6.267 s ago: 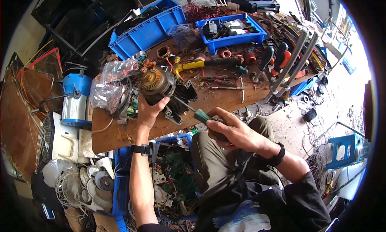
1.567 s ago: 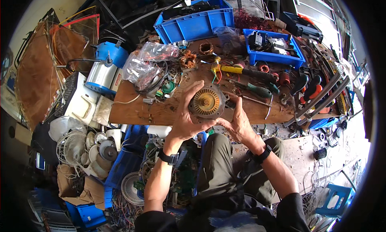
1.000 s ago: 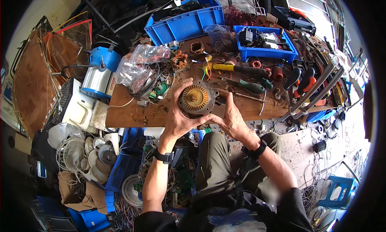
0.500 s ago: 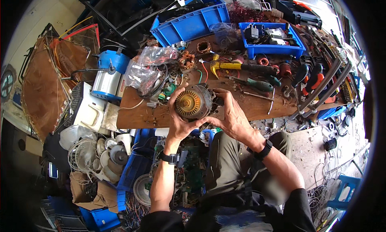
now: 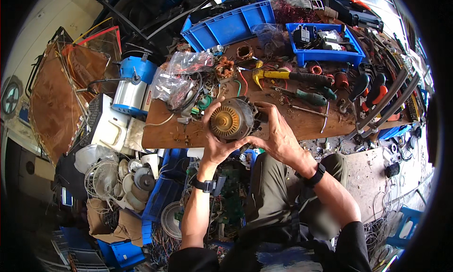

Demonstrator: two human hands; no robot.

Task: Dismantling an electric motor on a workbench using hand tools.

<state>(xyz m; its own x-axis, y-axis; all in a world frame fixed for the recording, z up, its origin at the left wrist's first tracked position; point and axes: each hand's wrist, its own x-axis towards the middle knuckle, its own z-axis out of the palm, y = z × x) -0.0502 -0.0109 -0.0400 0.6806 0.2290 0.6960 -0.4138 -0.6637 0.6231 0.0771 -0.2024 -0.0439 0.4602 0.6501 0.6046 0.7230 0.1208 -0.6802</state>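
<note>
My left hand (image 5: 216, 147) is wrapped round the left and lower side of a round, dark metal motor (image 5: 243, 116) with a yellowish finned ring on its top face. My right hand (image 5: 282, 137) grips it from the right, thumbs close together below it. The motor is held above the front of the wooden bench (image 5: 170, 135), its underside mostly hidden by my fingers and its body. Behind it lie a green-handled screwdriver (image 5: 309, 97), a yellow-and-black hammer (image 5: 276, 75), loose wires and copper windings (image 5: 224, 69).
Blue crates (image 5: 226, 24) and a blue tray (image 5: 328, 55) with parts stand at the back. Plastic bags (image 5: 177, 88) and a blue-and-silver machine (image 5: 132, 85) are left. Hand tools and metal bars (image 5: 391, 102) crowd the right. Below are fan parts (image 5: 106, 177) and my knees.
Since the oldest frame, my right hand has let go of the green screwdriver and taken hold of the motor, now turned face up. Over the last second it has tilted slightly.
</note>
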